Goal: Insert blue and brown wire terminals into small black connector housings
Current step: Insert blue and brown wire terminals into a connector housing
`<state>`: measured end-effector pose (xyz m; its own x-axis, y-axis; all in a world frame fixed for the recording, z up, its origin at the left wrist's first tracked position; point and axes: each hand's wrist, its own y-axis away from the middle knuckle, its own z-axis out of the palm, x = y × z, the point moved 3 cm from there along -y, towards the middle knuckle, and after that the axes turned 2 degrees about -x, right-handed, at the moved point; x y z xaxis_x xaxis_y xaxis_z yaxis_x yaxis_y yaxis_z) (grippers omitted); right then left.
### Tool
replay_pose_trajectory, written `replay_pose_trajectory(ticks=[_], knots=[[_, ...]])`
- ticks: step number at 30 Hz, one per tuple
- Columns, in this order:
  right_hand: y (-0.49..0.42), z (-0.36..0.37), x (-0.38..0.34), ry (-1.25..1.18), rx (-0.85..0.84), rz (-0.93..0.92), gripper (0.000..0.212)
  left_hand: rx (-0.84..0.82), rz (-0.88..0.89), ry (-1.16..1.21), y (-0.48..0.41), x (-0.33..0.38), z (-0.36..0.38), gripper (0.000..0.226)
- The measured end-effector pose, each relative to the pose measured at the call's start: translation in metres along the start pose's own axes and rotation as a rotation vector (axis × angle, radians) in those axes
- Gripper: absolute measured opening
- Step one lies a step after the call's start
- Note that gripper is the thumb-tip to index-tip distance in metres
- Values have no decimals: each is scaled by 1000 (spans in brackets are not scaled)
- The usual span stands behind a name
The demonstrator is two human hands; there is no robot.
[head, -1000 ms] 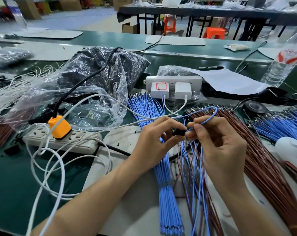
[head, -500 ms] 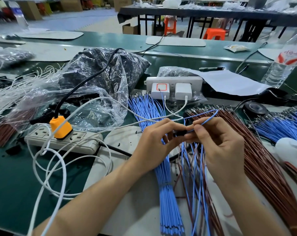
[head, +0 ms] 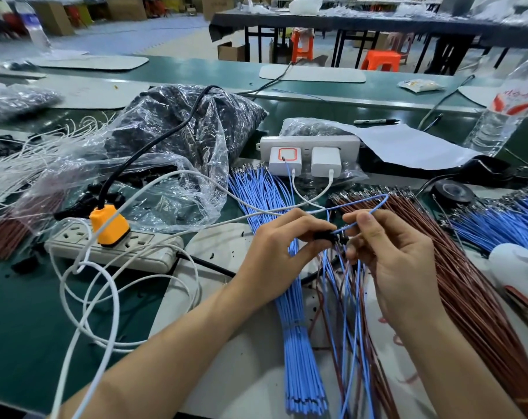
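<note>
Here, above the middle of the desk point(head: 30, 313), our left hand point(head: 284, 249) pinches the black connector housing point(head: 324, 235) while our right hand point(head: 389, 261) pinches the looped blue wire point(head: 374, 207) at its mouth, where, we judge, a tilted terminal could bend or jam.

Both bare forearms reach forward, and the hands nearly meet. The left hand point(head: 284, 252) pinches a black housing point(head: 323, 235) between thumb and forefinger. The right hand point(head: 389, 261) pinches a blue wire point(head: 374, 210).

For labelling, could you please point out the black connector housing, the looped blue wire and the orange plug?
black connector housing point(head: 324, 236): head view, exposed side
looped blue wire point(head: 386, 198): head view, its bend
orange plug point(head: 110, 225): head view, top face
</note>
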<state>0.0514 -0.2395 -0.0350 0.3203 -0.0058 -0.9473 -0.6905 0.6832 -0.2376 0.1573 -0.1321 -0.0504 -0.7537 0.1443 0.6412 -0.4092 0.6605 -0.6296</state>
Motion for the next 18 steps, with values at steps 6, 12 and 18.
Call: replay_pose_trajectory(ticks=[6, 12, 18], knots=[[0, 0, 0, 121, 5, -25, 17, 27, -11, 12, 0, -2, -2, 20], [0, 1, 3, 249, -49, -88, 10, 31, -27, 40, 0, -4, -2, 19], [0, -2, 8, 345, -37, -122, 17, 25, -27, 54, 1, -6, -2, 18]])
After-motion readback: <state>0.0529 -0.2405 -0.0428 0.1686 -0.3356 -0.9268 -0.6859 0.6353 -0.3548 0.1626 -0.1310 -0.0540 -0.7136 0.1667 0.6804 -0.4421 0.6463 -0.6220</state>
